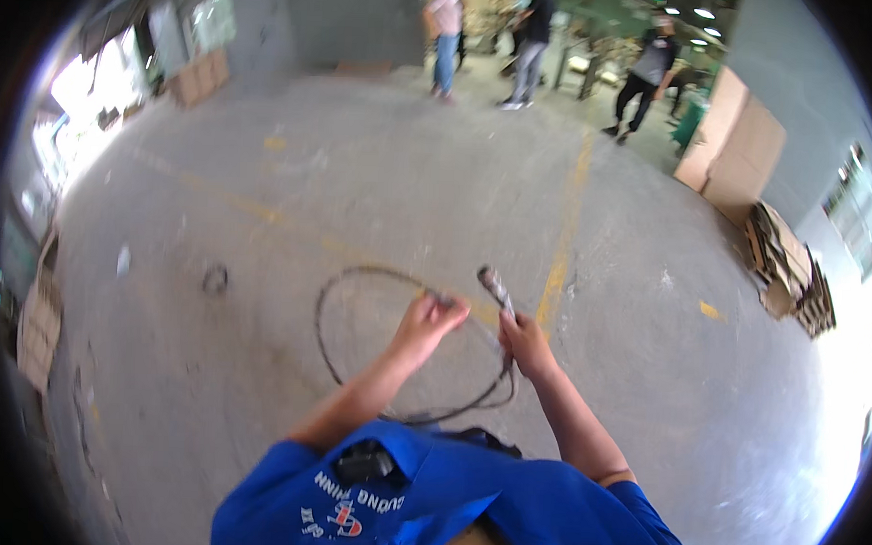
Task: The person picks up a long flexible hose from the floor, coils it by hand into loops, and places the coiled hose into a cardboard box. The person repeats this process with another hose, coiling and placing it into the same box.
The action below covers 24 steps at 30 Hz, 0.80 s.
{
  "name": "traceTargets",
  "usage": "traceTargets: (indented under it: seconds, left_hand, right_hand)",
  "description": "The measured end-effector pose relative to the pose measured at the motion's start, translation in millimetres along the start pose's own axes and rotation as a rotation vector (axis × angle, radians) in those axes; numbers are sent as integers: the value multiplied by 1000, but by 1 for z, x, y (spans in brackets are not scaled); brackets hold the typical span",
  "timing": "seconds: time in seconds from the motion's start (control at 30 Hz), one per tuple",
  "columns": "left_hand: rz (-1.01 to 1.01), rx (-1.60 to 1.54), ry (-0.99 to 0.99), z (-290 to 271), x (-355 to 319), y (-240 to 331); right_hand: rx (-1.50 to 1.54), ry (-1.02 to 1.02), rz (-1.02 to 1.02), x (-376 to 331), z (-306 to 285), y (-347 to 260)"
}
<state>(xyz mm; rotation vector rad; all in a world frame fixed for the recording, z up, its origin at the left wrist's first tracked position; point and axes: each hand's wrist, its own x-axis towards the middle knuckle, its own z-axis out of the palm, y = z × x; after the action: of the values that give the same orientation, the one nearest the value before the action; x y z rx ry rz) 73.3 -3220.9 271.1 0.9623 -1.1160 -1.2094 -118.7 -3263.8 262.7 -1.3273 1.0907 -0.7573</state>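
Note:
My right hand is wrapped round a grey, tube-shaped tool with a dark tip that points up and away from me. From below that hand a thin dark cable hangs in a wide loop, passing close to my body and curving round on the left. It comes back to my left hand, whose fingers pinch it near what looks like its end; the fingers partly hide that spot and it is slightly blurred. The two hands are apart, in front of my blue shirt.
A small dark ring-shaped coil lies on the grey floor at left. Yellow lines cross the floor. Flattened cardboard is stacked at right, near tall boards against the wall. Several people stand at the far opening, one person nearest the boards.

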Motion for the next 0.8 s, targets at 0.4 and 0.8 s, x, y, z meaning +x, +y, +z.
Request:
traceTargets:
  seconds: [0.4, 0.8]
  left_hand:
    - [105, 136, -82, -7, 346, -19]
    - [428, 854, -578, 92, 536, -113]
  right_hand:
    - [-260, -105, -142, 286, -96, -69]
    - [132, 312, -66, 472, -253, -109]
